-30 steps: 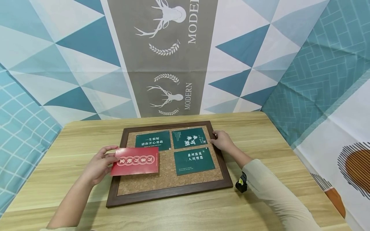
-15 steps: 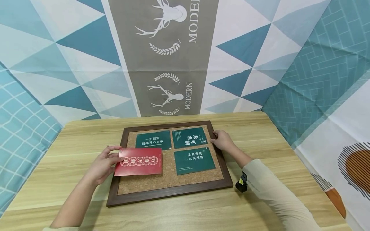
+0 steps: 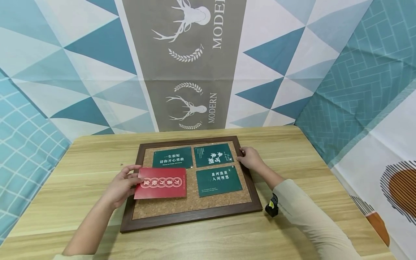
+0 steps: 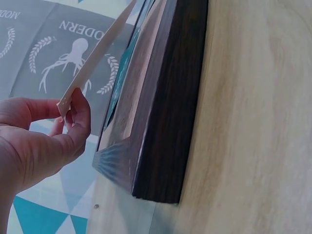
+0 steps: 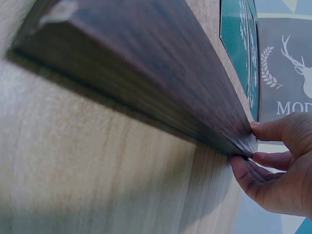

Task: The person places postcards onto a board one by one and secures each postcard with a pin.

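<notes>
Between thumb and fingers, my left hand point(image 3: 121, 187) pinches the left edge of a red card point(image 3: 160, 183) with white lettering. The left wrist view shows this card point(image 4: 95, 56) edge-on, tilted and raised above the cork board. That cork board point(image 3: 162, 207) has a dark wooden frame and lies on the table. My right hand point(image 3: 250, 159) grips the frame's right side, thumb on top and fingers against its outer edge, as the right wrist view shows. Three green cards are on the cork: upper left point(image 3: 172, 157), upper right point(image 3: 212, 154) and lower right point(image 3: 219, 181).
The wooden table point(image 3: 195, 242) extends around the board on all sides. Behind it hangs a patterned cloth point(image 3: 188, 72) with deer and triangles. Small pins point(image 3: 233, 166) show at corners of the green cards. A black band point(image 3: 272, 206) is on my right wrist.
My left hand has carried the red card a little to the right over the cork's lower left part. The right hand keeps its place on the frame.
</notes>
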The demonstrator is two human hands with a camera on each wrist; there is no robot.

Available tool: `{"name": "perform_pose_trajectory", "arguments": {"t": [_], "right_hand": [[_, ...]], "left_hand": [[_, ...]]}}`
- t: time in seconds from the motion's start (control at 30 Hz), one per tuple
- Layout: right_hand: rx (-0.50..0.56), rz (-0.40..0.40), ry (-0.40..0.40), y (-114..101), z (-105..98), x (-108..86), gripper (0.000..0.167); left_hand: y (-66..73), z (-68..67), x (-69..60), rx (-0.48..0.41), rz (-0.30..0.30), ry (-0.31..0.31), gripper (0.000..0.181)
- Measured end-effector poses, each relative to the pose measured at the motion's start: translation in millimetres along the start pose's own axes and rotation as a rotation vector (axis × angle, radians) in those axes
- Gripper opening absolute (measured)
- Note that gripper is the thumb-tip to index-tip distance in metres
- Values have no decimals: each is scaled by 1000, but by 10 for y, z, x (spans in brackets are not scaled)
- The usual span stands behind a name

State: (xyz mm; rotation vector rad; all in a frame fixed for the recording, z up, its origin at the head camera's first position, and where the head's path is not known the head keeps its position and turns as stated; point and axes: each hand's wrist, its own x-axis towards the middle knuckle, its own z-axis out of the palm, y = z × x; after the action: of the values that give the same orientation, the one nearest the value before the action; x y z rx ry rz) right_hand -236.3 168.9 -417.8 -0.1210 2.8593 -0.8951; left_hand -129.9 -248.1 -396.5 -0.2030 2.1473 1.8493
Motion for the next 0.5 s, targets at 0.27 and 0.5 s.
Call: {"name": "perform_pose_trajectory", "arguments": {"t": [0.27,0.5], "right_hand": [[9,2,-2,4,-1,-7,52],[8,9,-2,-1,-3,-4,52]], "left_hand": [[12,107,22,8,5,-4,58],[-2,169,60,57,15,11,58]]}}
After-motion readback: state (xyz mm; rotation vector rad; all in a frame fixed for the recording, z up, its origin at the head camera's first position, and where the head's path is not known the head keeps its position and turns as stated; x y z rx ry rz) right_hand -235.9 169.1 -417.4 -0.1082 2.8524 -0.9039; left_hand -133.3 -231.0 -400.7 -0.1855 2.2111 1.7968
